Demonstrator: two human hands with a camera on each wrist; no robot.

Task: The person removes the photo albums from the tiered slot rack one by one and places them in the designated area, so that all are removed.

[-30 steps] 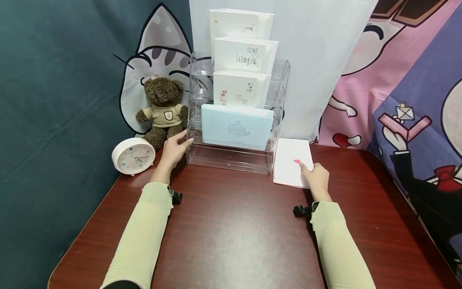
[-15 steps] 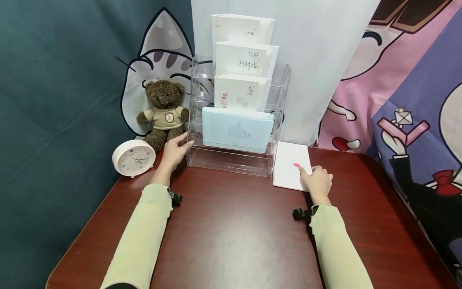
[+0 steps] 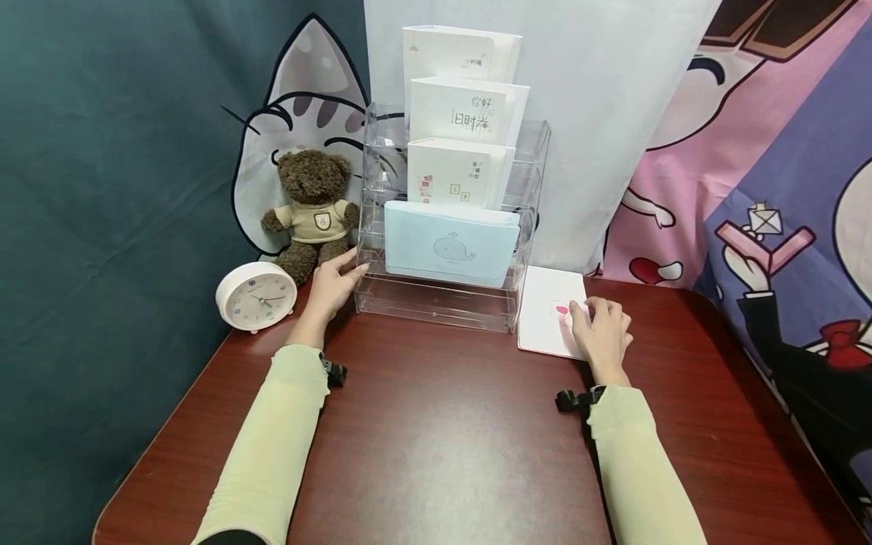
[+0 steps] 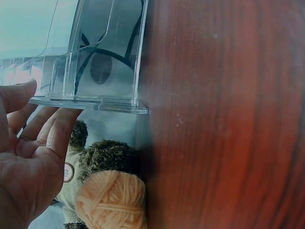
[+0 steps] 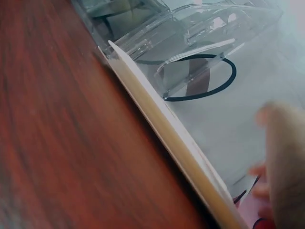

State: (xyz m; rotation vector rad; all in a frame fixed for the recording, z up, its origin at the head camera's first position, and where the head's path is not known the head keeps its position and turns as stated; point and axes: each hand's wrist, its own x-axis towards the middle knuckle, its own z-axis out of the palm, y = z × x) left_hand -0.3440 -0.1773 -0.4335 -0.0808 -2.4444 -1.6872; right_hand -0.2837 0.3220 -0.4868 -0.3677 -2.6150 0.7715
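Note:
My left hand (image 3: 332,286) grips the left side panel of a clear acrylic rack (image 3: 436,306); in the left wrist view its thumb (image 4: 21,95) lies on one side of the panel and the fingers on the other. On the rack's front tier stands a light blue notebook (image 3: 450,246) with a whale drawing. White notebooks (image 3: 470,113) stand on the tiers behind. A white notebook (image 3: 545,306) with a pink mark lies flat beside the rack's right side. Over its right edge hovers my right hand (image 3: 602,337), fingers loosely bent, holding nothing; the right wrist view shows it blurred.
A white alarm clock (image 3: 256,297) and a brown teddy bear (image 3: 313,212) stand left of the rack. In the left wrist view, a peach yarn ball (image 4: 112,202) sits near the bear. The reddish-brown table (image 3: 450,424) extends toward me; printed curtains (image 3: 722,151) hang behind.
My right hand has come up off the white notebook, its thumb leaving the cover near the pink mark. The left hand stays on the rack. The head view has shifted slightly.

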